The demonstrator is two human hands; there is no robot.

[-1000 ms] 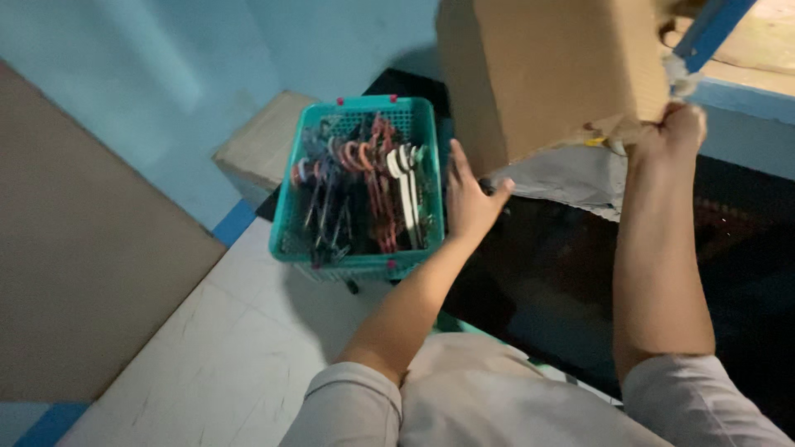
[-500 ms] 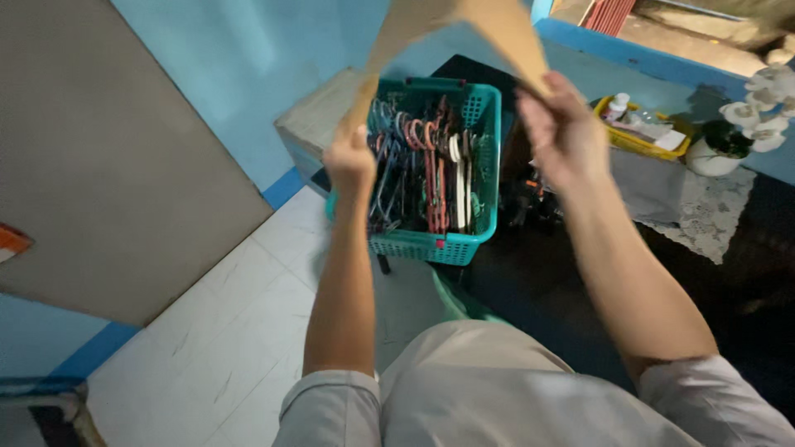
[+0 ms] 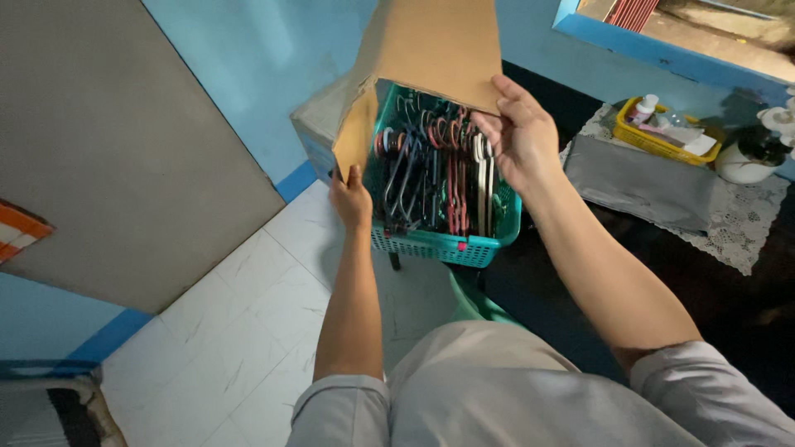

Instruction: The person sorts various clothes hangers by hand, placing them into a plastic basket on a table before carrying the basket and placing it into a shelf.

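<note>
Holding a brown cardboard box (image 3: 439,50) up over a teal plastic basket (image 3: 447,244), both hands grip its lower edges in the head view. The left hand (image 3: 352,199) pinches a creased, torn flap at the box's near left corner; the right hand (image 3: 520,136) clasps the opposite edge. The box is plain and worn. The basket, full of coloured clothes hangers (image 3: 439,165), sits above the white tiled floor (image 3: 248,331).

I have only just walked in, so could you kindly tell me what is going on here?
A person holds a cardboard box up with both hands: the left hand grips its lower corner, the right hand its bottom edge. Under it sits a teal basket full of clothes hangers.
</note>
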